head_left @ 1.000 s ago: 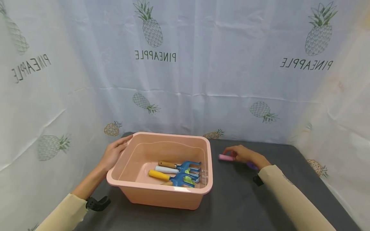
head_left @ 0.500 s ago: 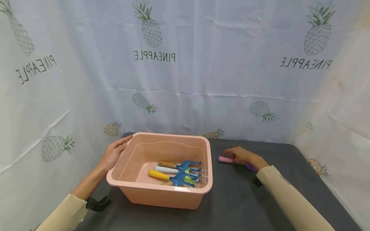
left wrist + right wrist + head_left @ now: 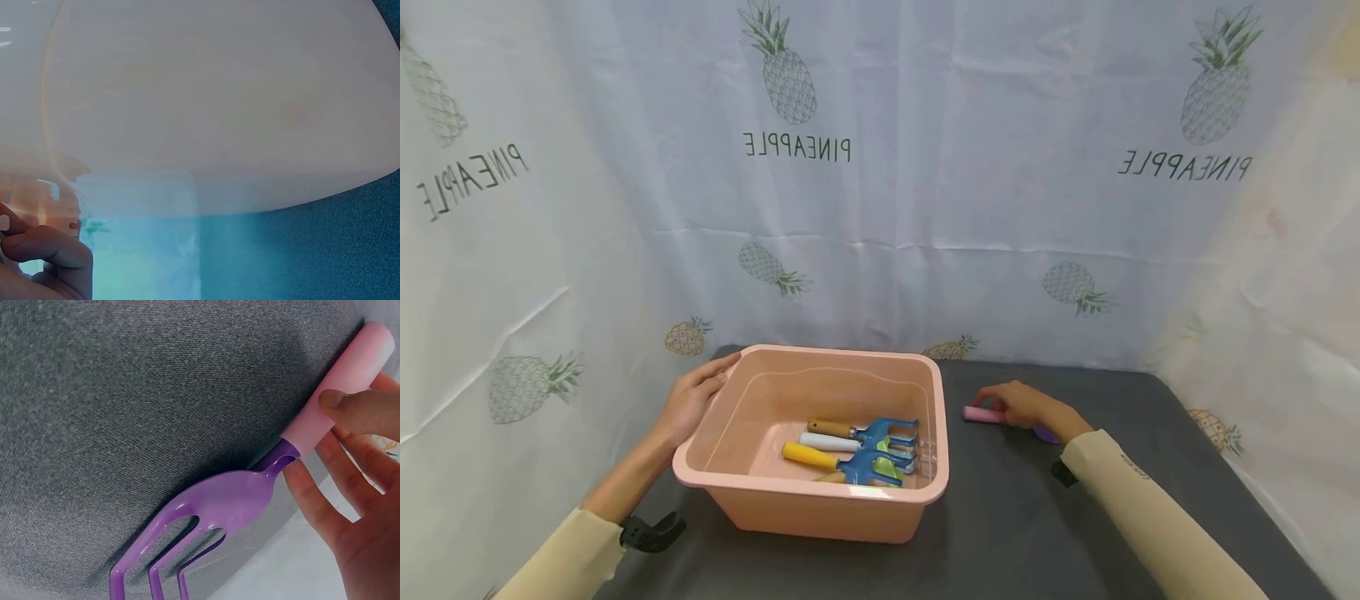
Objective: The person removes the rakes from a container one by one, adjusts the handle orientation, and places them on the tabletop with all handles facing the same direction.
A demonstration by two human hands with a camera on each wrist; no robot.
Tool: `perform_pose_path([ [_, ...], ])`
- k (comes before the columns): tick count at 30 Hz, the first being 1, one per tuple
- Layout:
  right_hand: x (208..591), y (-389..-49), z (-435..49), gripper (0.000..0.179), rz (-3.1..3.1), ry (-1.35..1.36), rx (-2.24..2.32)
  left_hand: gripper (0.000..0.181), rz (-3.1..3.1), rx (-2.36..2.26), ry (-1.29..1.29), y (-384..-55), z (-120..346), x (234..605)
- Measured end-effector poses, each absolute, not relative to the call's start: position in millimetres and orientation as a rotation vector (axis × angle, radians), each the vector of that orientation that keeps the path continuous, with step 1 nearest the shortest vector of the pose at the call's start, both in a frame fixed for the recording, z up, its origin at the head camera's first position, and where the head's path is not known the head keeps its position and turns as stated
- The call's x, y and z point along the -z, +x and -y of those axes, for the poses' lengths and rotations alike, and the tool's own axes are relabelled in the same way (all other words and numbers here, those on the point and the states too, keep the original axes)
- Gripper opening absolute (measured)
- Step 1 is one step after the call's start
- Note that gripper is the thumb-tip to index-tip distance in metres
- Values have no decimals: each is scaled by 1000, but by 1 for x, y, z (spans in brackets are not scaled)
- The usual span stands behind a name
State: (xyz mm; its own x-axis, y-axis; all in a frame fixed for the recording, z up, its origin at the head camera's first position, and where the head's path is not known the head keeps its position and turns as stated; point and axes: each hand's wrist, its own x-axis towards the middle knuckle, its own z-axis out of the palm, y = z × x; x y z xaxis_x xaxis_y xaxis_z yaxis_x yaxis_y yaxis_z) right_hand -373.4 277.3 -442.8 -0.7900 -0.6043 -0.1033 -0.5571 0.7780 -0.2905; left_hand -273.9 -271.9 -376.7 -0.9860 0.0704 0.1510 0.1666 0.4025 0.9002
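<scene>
A peach-coloured plastic tub (image 3: pixel 820 515) stands on the dark table. My left hand (image 3: pixel 691 406) grips its left rim; in the left wrist view, curled fingers (image 3: pixel 53 250) show beside the tub's pale wall. To the right of the tub, my right hand (image 3: pixel 1028 406) holds a small hand rake (image 3: pixel 228 495) by its pink handle. The thumb presses one side of the handle and the fingers lie along the other. Its purple head has three bent tines and lies close to the cloth. In the head view the hand hides most of the rake.
Inside the tub lie several garden tools: a yellow-handled fork (image 3: pixel 809 455), a white-handled tool (image 3: pixel 827 442) and a wooden-handled rake (image 3: pixel 831 428), with blue heads to the right. A pineapple-print curtain (image 3: pixel 880 200) hangs behind and at both sides of the table (image 3: pixel 1000 517).
My right hand and the rake have shifted very slightly left within the view, as has the whole scene. The left hand keeps its place on the tub rim.
</scene>
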Motion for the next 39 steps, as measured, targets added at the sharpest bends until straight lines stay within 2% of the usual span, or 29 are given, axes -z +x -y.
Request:
perform_pose_path([
  [12, 427, -371, -279, 49, -2791, -913, 437, 49, 2554, 1668, -203, -274, 271, 379],
  [21, 373, -361, -270, 52, -2905, -975, 377, 50, 2579, 1657, -203, -275, 270, 376],
  [30, 302, -332, -218, 47, -2982, -1186, 372, 49, 2570, 1656, -212, -277, 273, 376],
  [39, 265, -304, -144, 39, -2800, -1375, 357, 49, 2571, 1636, -197, -275, 274, 379],
])
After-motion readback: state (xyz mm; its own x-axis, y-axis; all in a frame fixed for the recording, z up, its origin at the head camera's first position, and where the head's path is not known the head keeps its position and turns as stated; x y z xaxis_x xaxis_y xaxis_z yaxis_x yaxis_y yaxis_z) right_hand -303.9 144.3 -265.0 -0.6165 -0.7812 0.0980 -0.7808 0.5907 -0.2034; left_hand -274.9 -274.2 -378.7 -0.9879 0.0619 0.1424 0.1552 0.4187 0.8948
